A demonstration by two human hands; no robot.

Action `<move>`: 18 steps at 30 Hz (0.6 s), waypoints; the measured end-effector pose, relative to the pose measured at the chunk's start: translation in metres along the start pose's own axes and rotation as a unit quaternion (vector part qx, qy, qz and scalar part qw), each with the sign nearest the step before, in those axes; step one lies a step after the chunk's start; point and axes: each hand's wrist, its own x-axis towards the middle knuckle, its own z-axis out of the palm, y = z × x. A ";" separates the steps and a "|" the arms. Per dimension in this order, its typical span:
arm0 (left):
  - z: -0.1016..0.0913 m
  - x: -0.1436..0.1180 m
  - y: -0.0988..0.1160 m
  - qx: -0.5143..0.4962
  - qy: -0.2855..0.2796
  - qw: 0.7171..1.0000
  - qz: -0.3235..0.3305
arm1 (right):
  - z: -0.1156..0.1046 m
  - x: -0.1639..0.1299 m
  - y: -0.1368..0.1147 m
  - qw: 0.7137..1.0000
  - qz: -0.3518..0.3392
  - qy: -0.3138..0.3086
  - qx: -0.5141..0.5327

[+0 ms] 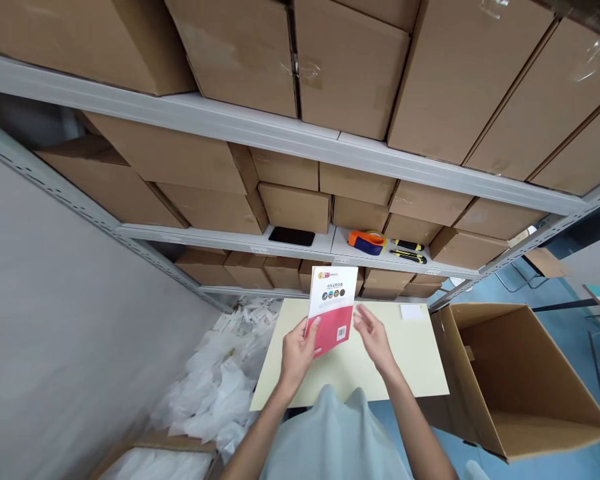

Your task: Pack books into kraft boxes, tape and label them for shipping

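My left hand (296, 352) grips a thin book (331, 308) by its left edge and holds it upright above a small pale yellow table (420, 360). The book's cover is white on top and red below, with a barcode near the bottom. My right hand (371, 337) hovers just right of the book with fingers spread, holding nothing. A small white slip of paper (412, 311) lies on the far right part of the table.
An open empty cardboard box (520, 373) stands right of the table. White plastic bags (220, 380) pile on the floor at left. The shelf behind holds a black phone (291, 236), an orange tape dispenser (367, 241) and two utility knives (408, 251) among several cardboard boxes.
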 end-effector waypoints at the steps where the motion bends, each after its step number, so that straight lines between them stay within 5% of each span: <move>1: 0.002 -0.001 0.000 0.029 0.003 0.999 0.017 | 0.007 -0.005 0.004 0.999 0.005 -0.034 0.005; 5: 0.019 -0.018 -0.007 0.144 -0.036 0.981 0.125 | 0.035 -0.021 0.010 0.996 -0.037 -0.087 0.004; 9: 0.032 -0.026 -0.014 0.180 -0.129 0.951 0.218 | 0.032 -0.013 0.003 0.997 -0.073 -0.002 -0.033; 11: 0.026 -0.017 -0.013 0.161 -0.155 0.954 0.201 | 0.018 -0.005 -0.005 0.998 -0.058 0.011 -0.029; 15: -0.004 0.020 -0.003 0.082 -0.060 0.991 0.086 | -0.016 0.001 -0.020 0.996 0.004 -0.085 -0.001; 18: -0.020 0.037 0.007 -0.032 -0.144 0.989 -0.003 | -0.031 -0.002 -0.028 0.989 0.013 -0.144 0.005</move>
